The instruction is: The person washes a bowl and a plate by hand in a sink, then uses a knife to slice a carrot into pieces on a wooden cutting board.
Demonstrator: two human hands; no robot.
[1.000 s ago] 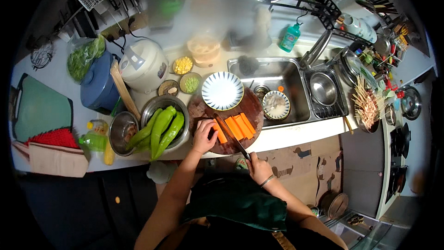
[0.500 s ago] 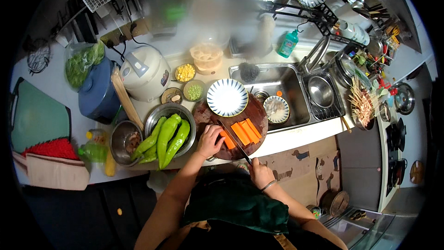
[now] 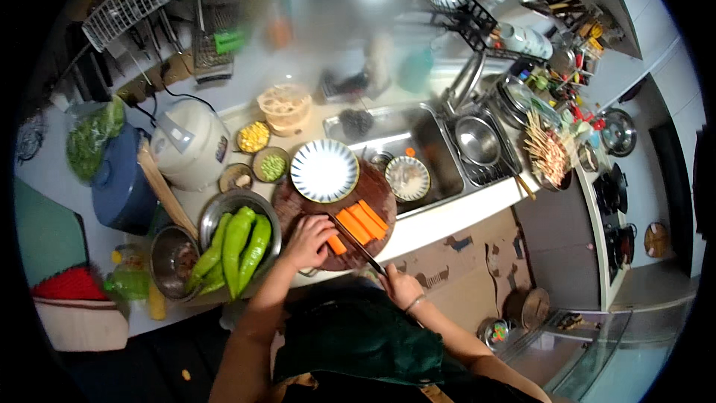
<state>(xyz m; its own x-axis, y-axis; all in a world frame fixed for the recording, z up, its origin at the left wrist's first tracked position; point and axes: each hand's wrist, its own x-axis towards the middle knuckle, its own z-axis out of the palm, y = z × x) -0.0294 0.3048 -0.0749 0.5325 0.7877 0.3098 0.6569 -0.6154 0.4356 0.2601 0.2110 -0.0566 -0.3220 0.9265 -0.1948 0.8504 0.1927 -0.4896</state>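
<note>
My left hand (image 3: 308, 241) rests on a round wooden cutting board (image 3: 384, 192), its fingers bent and closed on a short carrot piece (image 3: 337, 244). In my right hand (image 3: 403, 286) is the handle of a kitchen knife (image 3: 365, 253). The blade slants across the board between that piece and several long carrot slabs (image 3: 362, 222) to its right. A white plate with blue stripes around the rim (image 3: 324, 171) sits on the far part of the board. My left fingertips are partly hidden against the carrot.
Left of the board stands a steel bowl (image 3: 274, 218) of long green peppers (image 3: 237, 242). Small bowls of corn (image 3: 253, 136) and chopped green pieces (image 3: 272, 167) stand behind. A striped bowl (image 3: 408, 178) is by the sink (image 3: 440, 151). Skewers (image 3: 548, 151) fill a pot at right.
The whole view has shifted, so the counter sits further left in the picture. Both hands keep about the same places at the board, with the knife still in the right.
</note>
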